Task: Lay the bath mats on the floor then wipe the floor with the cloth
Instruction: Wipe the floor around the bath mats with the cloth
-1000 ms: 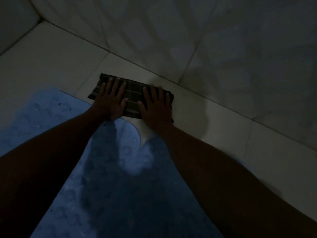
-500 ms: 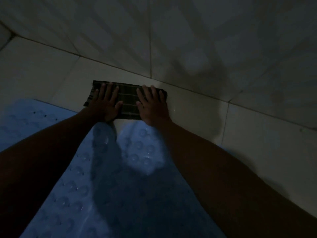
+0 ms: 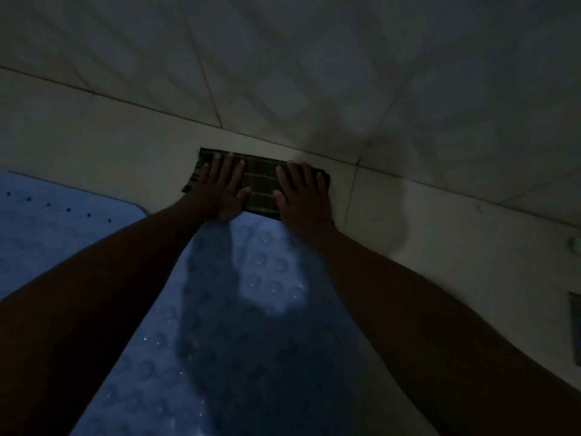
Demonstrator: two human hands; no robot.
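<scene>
**2 flat hands pressing the cloth to the floor**

2 hands lie spread, palms down, on the cloth (image 3: 261, 184), gripping nothing: the left hand (image 3: 221, 191) covers its left end and the right hand (image 3: 301, 196) its right end. The cloth is a dark checked fabric folded into a flat strip at about 12 o'clock, right against the foot of the wall (image 3: 314, 73). It looks soft, light and limp, so I judge it handles best under flat palms pushing evenly. Its near edge touches or overlaps the blue bath mat (image 3: 251, 309), which runs back to 6 o'clock; a second mat (image 3: 56, 221) lies at 9 o'clock. Both look rubbery, with round bumps. The floor (image 3: 110, 158) is pale tile, probably slick, in a very dim room.
</scene>
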